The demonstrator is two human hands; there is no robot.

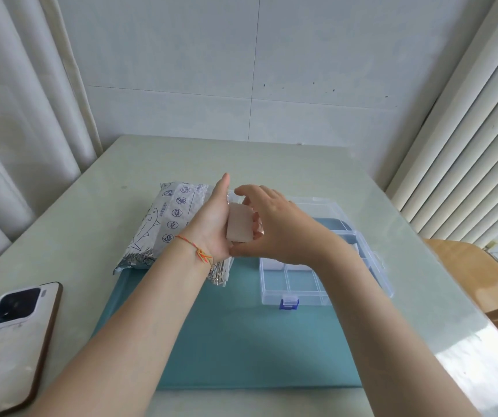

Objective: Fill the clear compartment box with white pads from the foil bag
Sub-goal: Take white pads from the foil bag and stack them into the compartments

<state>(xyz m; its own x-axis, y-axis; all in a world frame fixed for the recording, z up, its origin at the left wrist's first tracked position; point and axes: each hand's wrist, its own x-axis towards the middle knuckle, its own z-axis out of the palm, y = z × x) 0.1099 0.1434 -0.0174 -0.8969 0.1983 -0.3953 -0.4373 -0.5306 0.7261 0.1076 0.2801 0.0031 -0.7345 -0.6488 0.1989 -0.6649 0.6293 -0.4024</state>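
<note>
A stack of white pads (238, 222) is held upright between both hands, above the right edge of the silver foil bag (163, 224). My left hand (214, 218) cups the stack from the left with the thumb pointing up. From the right, my right hand (274, 224) closes its fingers around the same stack. The clear compartment box (295, 284) lies open on the teal mat to the right, partly hidden by my right forearm. Its near compartments look empty; white shapes show in the row behind them.
A teal mat (241, 341) covers the table's middle. A phone (13, 335) lies face down at the near left. Curtains hang on the left, a white radiator stands at the right, and a wooden chair (476, 275) sits by the table's right edge.
</note>
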